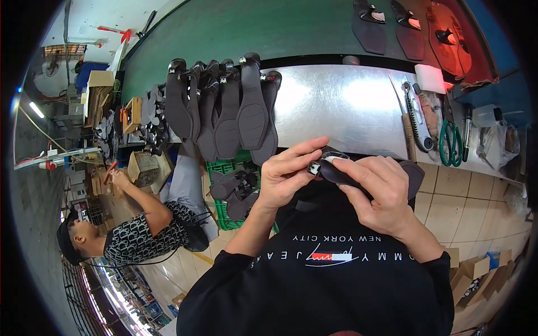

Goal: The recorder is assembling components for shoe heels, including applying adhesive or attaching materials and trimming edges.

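Note:
Close to my chest, both hands hold a dark flat sandal (330,172) with a black strap and a shiny, pale piece at its toe end. My left hand (283,176) grips that toe end between thumb and fingers. The fingers of my right hand (378,190) close around the strap, thumb below. Past the right hand, the sole's other end sticks out; the rest is partly covered. Beyond my left hand, several similar dark sandals (227,120) overlap along the left of the metal bench (336,103).
Right on the bench lie a utility knife (417,117), a wooden-handled awl (407,126), green-handled scissors (450,143) and a white block (430,78). Behind runs a green belt (280,31) bearing sandals (370,28). Below left stands a green crate (231,224); a co-worker (148,229) works farther left.

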The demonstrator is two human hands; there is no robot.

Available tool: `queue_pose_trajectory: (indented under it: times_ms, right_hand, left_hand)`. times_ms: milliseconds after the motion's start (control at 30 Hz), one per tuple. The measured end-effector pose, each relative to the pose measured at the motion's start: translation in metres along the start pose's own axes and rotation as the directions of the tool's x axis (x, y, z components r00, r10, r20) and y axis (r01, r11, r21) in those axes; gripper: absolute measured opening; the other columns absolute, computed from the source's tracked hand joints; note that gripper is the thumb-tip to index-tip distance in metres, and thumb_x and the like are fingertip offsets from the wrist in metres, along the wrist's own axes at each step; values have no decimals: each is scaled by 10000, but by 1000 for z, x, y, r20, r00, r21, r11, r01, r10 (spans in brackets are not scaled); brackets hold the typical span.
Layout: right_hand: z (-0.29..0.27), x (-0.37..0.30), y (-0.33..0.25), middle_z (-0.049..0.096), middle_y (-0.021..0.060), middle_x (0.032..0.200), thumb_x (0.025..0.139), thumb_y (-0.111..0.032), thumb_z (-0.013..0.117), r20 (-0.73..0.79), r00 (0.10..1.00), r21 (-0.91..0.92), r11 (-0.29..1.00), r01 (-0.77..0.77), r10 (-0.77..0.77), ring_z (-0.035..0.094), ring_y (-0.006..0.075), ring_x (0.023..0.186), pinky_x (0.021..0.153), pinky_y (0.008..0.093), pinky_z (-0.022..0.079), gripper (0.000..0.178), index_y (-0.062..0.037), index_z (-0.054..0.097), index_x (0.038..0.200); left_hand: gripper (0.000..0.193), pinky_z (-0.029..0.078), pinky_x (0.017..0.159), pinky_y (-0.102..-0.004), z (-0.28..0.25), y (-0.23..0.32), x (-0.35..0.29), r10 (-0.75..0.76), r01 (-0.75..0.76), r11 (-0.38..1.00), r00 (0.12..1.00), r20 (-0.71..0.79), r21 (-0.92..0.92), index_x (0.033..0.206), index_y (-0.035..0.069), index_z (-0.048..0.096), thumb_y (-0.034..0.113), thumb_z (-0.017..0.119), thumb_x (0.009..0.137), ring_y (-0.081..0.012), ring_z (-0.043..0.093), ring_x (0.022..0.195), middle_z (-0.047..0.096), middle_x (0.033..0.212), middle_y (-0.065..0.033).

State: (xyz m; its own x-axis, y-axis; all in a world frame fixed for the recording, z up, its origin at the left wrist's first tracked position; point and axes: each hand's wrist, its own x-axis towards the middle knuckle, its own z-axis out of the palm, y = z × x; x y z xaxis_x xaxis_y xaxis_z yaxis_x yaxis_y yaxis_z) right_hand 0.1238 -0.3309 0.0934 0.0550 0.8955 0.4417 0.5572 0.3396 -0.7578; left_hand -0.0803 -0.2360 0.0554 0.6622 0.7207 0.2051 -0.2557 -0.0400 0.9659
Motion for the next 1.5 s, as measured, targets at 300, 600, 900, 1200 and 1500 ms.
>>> queue_pose_trajectory:
  times_ms: [300, 600, 900, 1200, 1500]
  right_hand:
    - [1, -3, -2, 607, 89, 810, 694, -49, 716, 30, 1000, 12, 1000, -6, 5, 610, 259, 715, 638, 359, 468, 398, -34, 668, 1089]
    - [0, 0, 1, 605, 136, 815, 729, -71, 713, 147, 982, 108, 985, -133, 116, 610, 316, 726, 652, 385, 488, 445, 11, 608, 1154]
    - [18, -6, 12, 679, 120, 904, 772, -19, 675, 143, 943, 346, 878, -331, 299, 670, 253, 753, 682, 312, 514, 253, -34, 674, 1024]
    - [15, -1, 4, 571, 71, 732, 738, -16, 692, 111, 966, 179, 952, -249, 232, 591, 239, 632, 578, 340, 462, 194, -89, 726, 915]
    - [10, 3, 15, 544, 72, 785, 687, -38, 717, 184, 983, 33, 999, -24, 17, 578, 264, 728, 643, 377, 449, 248, -109, 702, 924]
  left_hand:
    - [410, 528, 770, -235, -3, 17, 4, 43, -82, 963, 987, 154, 258, 1145, -29, 675, -113, 595, 752, -231, 678, 1009, 559, 1322, -254]
    - [398, 532, 842, -283, 3, 22, 6, 17, -63, 923, 992, 123, 381, 1188, -25, 647, -66, 639, 792, -267, 671, 1060, 621, 1249, -216]
    - [466, 486, 876, -317, 7, -14, 3, 17, -25, 909, 1000, 24, 416, 1273, -61, 559, 286, 358, 1037, -257, 644, 1034, 653, 1190, -189]
    - [372, 523, 777, -313, 17, -18, 4, 129, -87, 891, 990, -64, 445, 1189, -81, 599, 179, 394, 1019, -256, 682, 863, 675, 1116, -194]
    - [336, 509, 794, -290, 19, -16, 4, -37, 109, 921, 980, -194, 374, 1120, -86, 639, 148, 428, 1003, -209, 663, 876, 692, 1049, -164]
